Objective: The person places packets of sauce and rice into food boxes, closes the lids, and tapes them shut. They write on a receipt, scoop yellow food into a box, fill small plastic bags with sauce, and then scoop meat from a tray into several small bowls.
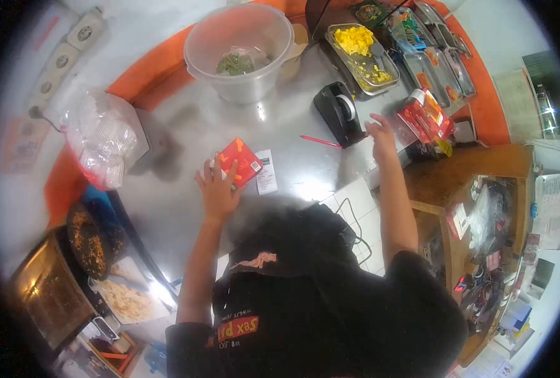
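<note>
My left hand [220, 194] grips the near left side of a small red box [241, 161] with orange marks, its fingers spread along the edge and top. Beside the box lies a white printed receipt [266, 171]. My right hand [382, 137] is raised by the front end of a black tape dispenser [334, 113] that carries a roll of tape [346, 108]. Its fingers are apart, and I make out nothing between them. A red pen [320, 141] lies on the metal table [198, 142], left of the dispenser's front end.
A translucent bucket [239, 88] with green leaves stands at the back. Right of it are a tray [390, 80] of yellow food and more metal trays [432, 74]. Red boxes [426, 116] stand at right, above a wooden shelf [469, 173]. A plastic bag [100, 138] sits at left.
</note>
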Action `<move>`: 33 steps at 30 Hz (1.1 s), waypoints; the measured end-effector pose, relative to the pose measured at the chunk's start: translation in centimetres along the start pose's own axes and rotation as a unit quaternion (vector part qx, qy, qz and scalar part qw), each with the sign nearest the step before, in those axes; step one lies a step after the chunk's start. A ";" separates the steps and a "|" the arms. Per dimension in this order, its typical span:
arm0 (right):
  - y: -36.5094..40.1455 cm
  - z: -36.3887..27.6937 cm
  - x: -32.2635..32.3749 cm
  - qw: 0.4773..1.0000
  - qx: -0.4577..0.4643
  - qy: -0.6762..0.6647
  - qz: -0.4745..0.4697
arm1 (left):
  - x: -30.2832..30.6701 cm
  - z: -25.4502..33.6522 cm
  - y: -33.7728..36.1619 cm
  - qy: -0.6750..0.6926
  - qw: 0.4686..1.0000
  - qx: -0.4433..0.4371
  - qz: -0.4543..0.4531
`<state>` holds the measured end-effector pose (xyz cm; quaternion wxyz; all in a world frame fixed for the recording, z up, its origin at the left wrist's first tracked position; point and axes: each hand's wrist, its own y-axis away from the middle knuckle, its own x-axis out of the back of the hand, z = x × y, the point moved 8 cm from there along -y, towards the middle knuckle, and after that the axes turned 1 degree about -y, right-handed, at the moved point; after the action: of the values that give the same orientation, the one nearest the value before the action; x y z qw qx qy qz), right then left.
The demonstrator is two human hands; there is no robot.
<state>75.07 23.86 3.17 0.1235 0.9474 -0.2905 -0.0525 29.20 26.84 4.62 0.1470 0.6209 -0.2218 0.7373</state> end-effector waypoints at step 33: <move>11.7 5.1 -26.1 0.870 0.295 0.269 -0.291 | -0.1 1.5 0.1 0.051 0.988 0.136 0.056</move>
<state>46.37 28.10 2.03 -0.1091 0.9588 0.0404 0.2592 30.43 25.98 4.68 0.0305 0.5830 -0.1464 0.7986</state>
